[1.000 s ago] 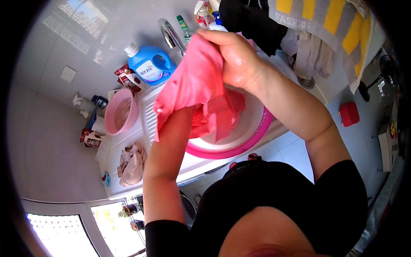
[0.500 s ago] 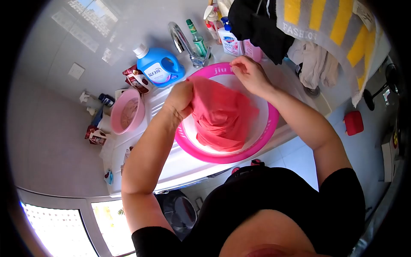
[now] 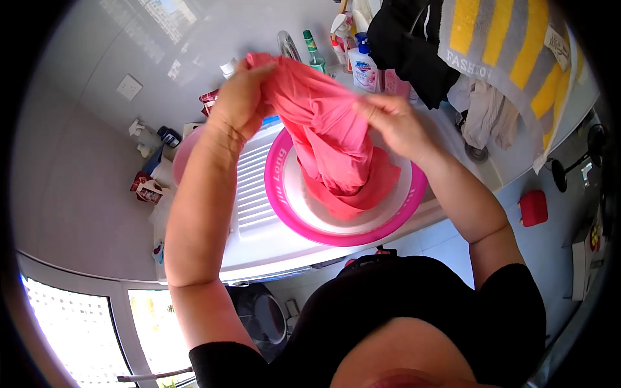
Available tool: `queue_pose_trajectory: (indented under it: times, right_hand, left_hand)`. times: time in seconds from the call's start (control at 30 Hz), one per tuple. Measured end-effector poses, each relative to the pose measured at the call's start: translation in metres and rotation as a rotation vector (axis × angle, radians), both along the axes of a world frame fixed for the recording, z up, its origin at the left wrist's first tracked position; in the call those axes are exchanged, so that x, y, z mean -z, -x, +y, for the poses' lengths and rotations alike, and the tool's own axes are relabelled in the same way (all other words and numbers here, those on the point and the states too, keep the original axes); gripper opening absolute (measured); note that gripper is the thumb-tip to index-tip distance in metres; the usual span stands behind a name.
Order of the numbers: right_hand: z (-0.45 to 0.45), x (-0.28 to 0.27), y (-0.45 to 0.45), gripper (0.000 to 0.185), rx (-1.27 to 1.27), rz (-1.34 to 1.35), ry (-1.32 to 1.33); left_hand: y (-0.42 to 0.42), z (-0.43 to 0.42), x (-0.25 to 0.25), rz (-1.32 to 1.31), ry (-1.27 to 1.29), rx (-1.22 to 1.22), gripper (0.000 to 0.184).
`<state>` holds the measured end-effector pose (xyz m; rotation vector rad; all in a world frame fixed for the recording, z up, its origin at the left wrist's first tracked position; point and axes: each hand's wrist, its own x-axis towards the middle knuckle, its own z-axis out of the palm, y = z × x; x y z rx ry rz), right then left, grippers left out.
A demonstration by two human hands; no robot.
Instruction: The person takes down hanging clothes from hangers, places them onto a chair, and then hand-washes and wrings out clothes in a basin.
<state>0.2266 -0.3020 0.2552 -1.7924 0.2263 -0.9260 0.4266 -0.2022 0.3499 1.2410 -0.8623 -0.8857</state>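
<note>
A coral-pink piece of cloth (image 3: pixel 333 139), perhaps a garment, stretches up from inside the basin, its lower folds lying on the white bottom. My left hand (image 3: pixel 242 97) is closed around its upper left end, raised above the basin's far left side. At the cloth's right edge, my right hand (image 3: pixel 396 124) pinches the fabric between thumb and fingers. Below both hands stands the round basin (image 3: pixel 279 210), white inside with a bright pink lettered rim. The span of cloth between my hands is pulled fairly taut.
Behind the basin are a faucet (image 3: pixel 286 44), a green bottle (image 3: pixel 313 52) and a pump bottle (image 3: pixel 364 68). A pale pink bowl (image 3: pixel 184 155) is partly hidden by my left arm. A striped towel (image 3: pixel 498 58) and black cloth (image 3: pixel 414 55) hang at right.
My left hand has lifted the cloth up and to the left, stretching it out of the basin. My right hand, free of the cloth earlier, now grips its edge. The view has shifted slightly.
</note>
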Motion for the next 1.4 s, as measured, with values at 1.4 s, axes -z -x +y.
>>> queue_pose_trajectory:
  times: [1.4]
  right_hand:
    - [0.01,0.046,-0.027,0.054,-0.244,0.899,0.668]
  left_hand:
    - [-0.049,0.012,0.023,-0.209,-0.183,-0.123,0.032]
